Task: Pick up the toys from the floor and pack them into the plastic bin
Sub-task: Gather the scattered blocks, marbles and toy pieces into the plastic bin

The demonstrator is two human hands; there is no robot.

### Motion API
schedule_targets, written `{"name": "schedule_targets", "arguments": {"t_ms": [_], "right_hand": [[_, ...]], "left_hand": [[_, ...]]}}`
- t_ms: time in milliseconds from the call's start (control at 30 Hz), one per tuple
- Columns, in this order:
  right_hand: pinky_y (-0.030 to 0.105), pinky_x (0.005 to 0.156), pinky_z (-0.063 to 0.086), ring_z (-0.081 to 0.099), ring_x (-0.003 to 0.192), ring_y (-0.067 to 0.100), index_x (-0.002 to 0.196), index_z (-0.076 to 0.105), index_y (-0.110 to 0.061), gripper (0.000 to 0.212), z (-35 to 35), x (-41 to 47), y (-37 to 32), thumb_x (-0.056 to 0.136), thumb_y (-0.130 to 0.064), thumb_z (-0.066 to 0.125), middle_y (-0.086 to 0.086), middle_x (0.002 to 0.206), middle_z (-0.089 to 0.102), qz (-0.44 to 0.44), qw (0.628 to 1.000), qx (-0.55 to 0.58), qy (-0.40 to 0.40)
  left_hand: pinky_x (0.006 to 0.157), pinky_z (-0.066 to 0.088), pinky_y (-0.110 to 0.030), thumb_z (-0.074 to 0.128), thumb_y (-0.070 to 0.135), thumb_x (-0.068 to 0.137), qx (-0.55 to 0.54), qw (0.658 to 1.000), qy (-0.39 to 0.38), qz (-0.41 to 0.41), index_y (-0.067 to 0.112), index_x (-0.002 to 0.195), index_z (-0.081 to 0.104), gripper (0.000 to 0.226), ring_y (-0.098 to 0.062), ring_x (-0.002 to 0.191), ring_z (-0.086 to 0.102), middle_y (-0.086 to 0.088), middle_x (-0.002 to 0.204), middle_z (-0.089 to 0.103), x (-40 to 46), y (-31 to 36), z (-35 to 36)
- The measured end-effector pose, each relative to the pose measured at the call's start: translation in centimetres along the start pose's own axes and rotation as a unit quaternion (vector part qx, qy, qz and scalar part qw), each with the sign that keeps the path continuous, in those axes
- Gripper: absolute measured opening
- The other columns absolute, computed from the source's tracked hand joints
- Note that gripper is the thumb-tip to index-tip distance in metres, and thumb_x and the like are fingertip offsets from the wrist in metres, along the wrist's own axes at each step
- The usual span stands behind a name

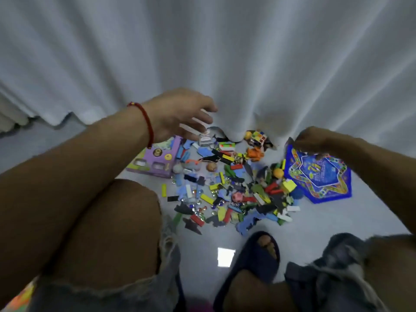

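A heap of small toys [231,188] lies on the pale floor: coloured blocks, foam shapes, glass beads and little balls. My left hand [180,115], with a red cord on the wrist, hovers with its fingers spread above a small grey-and-white toy [205,139] at the heap's far edge, beside a purple box [155,157]. My right hand [313,139] has curled fingers and pinches the upper corner of a blue star-shaped game board [319,176] at the right. A puzzle cube [258,138] sits at the curtain's hem. No plastic bin is in view.
A white curtain [225,52] hangs just behind the toys and touches the floor. My knees and a dark slipper [258,251] fill the foreground. Bare floor [202,251] lies between my legs and to the right of the board.
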State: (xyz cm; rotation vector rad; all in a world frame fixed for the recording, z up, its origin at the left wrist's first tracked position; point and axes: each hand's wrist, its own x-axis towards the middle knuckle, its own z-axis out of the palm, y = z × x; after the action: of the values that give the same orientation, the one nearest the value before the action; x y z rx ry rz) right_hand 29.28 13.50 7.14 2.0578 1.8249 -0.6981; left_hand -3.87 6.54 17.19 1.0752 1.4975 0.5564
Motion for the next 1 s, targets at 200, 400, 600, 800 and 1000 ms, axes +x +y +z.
{"name": "schedule_targets", "arguments": {"t_ms": [200,400,600,800,1000], "right_hand": [[0.035,0.089,0.051,0.062,0.108,0.031,0.129,0.058,-0.012,0.042,6.9,3.5,5.8,0.092,-0.033,0.06,0.013,0.126,0.063,-0.04,0.983,-0.16,-0.086],[0.034,0.074,0.046,0.058,0.111,0.032,0.131,0.049,-0.016,0.047,13.0,7.7,6.2,0.091,-0.035,0.062,0.013,0.124,0.056,-0.076,0.974,-0.199,-0.078],[0.045,0.088,0.05,0.057,0.11,0.034,0.128,0.044,-0.009,0.047,19.8,8.3,7.8,0.09,-0.03,0.062,0.016,0.124,0.055,-0.004,0.99,-0.132,0.047],[0.04,0.081,0.054,0.063,0.096,0.022,0.124,0.056,-0.021,0.052,14.7,4.6,4.2,0.082,-0.048,0.071,0.001,0.11,0.064,-0.041,0.963,0.257,0.062],[0.038,0.082,0.059,0.071,0.092,0.032,0.114,0.067,-0.003,0.026,7.9,6.2,-3.8,0.099,-0.018,0.052,0.018,0.107,0.071,-0.198,0.803,0.543,-0.146]], "left_hand": [[0.08,0.056,-0.035,0.056,0.032,0.092,0.293,0.952,-0.068,0.056,0.014,0.111,0.064,0.027,-0.02,0.093,0.061,-0.002,0.111,0.064,8.2,0.5,9.2],[0.079,0.05,-0.03,0.06,0.034,0.089,0.433,0.894,-0.102,0.055,0.017,0.116,0.064,0.032,-0.017,0.087,0.056,-0.001,0.112,0.06,12.8,-2.7,11.0],[0.054,0.041,-0.02,0.055,0.021,0.09,0.389,0.913,-0.124,0.027,0.011,0.094,0.062,0.013,-0.015,0.069,0.051,-0.003,0.087,0.059,14.9,-4.8,12.4],[0.083,0.058,-0.043,0.06,0.026,0.092,0.191,0.973,-0.112,-0.067,0.012,0.122,0.061,0.033,-0.029,0.099,0.064,-0.011,0.117,0.062,14.8,-4.7,14.5],[0.075,0.061,-0.048,0.068,0.025,0.089,-0.028,0.995,-0.047,-0.079,0.005,0.105,0.063,0.025,-0.028,0.083,0.071,-0.013,0.104,0.064,15.5,-4.9,12.9]]}}
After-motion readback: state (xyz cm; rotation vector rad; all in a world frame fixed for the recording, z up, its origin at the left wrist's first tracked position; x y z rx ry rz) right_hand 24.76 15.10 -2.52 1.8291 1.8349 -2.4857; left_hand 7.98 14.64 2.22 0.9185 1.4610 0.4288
